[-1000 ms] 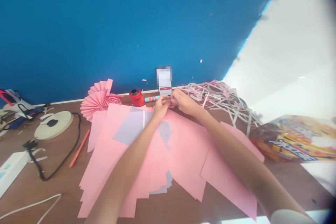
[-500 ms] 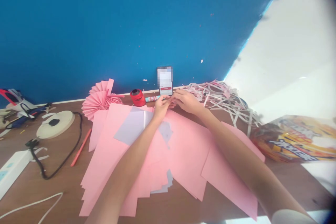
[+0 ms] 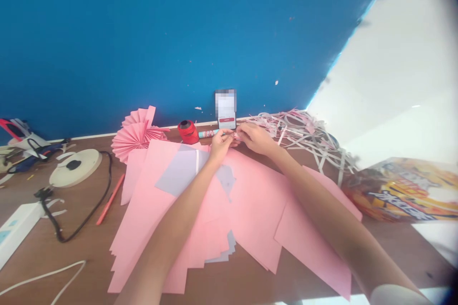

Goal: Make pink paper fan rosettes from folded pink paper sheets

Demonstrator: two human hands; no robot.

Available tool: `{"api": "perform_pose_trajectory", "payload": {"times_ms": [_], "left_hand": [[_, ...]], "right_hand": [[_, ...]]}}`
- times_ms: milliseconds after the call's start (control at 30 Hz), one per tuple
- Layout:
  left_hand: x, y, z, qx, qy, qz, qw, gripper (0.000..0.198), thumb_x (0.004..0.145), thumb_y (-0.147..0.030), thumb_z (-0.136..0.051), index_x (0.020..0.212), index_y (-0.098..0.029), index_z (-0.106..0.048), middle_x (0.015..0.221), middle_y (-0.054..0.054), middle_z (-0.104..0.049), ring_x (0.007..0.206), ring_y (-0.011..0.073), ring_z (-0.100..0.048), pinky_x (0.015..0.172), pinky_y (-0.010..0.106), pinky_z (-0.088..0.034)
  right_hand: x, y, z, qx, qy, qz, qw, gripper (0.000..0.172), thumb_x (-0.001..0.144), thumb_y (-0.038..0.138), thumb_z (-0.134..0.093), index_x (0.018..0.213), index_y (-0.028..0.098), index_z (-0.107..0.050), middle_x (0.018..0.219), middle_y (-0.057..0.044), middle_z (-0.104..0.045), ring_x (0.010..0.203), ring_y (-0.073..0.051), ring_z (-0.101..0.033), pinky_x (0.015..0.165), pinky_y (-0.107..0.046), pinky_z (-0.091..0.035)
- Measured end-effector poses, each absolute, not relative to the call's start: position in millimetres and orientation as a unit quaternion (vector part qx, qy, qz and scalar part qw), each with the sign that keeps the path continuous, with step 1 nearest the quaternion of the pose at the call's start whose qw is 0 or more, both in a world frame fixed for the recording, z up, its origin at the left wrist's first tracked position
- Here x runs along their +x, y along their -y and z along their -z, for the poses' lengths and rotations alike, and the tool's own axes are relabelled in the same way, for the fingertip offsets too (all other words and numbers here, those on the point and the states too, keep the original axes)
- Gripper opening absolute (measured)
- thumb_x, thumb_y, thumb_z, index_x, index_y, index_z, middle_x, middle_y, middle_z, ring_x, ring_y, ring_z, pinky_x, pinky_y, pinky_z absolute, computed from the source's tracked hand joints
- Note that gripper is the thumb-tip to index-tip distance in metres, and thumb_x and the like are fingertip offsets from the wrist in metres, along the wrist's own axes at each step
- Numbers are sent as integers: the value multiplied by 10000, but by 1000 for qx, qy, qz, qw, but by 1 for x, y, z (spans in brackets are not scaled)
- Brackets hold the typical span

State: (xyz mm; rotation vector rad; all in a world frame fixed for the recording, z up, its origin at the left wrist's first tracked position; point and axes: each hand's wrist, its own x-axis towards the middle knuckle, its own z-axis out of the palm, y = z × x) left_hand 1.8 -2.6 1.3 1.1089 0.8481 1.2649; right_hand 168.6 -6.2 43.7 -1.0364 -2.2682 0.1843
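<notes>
1. The left hand (image 3: 221, 144) and right hand (image 3: 255, 138) meet, both apparently pinching 1 small pink piece (image 3: 236, 137), seemingly paper, between them.
2. It sits just in front of the phone (image 3: 226, 110), beyond the pink sheets (image 3: 255, 195).
3. It should be light, bendable and easily creased; a gentle pinch at its edges suits it.
4. The hands hide most of it, so its shape is unclear; the left hand hides the right end of the tube (image 3: 206, 134).

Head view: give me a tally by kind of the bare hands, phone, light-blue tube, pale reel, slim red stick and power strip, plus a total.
Hands: 2 (left hand, right hand)
Phone: 1
Light-blue tube: 1
Pale reel: 1
Slim red stick: 1
Power strip: 1
Total: 7
</notes>
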Motion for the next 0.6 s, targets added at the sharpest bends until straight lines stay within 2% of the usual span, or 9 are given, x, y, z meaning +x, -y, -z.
{"api": "perform_pose_trajectory", "payload": {"times_ms": [167,433,600], "left_hand": [[2,3,-1,484,-363,-547,578,340,743,-390,-729,932,-176,-546,775,30,-714,693,154,-709,668,266,-553],[0,1,-1,467,-368,-540,595,323,740,-388,-728,917,-168,-572,774,33,-705,712,163,-713,699,289,-567],[0,2,-2,461,-359,-550,597,276,754,-376,-700,894,-170,-581,756,22,-690,713,152,-697,706,297,-578]], "right_hand": [[167,6,-41,-399,857,-76,318,169,957,251,-421,1005,199,-575,964,-80,-658,888,-214,-577,736,-299,-388],[167,5,-39,-385,862,-3,329,195,963,293,-444,924,187,-603,929,-91,-645,887,-219,-565,780,-321,-389],[160,10,-38,-432,838,31,332,182,937,317,-492,896,188,-615,921,-91,-662,884,-230,-582,721,-318,-372]]}}
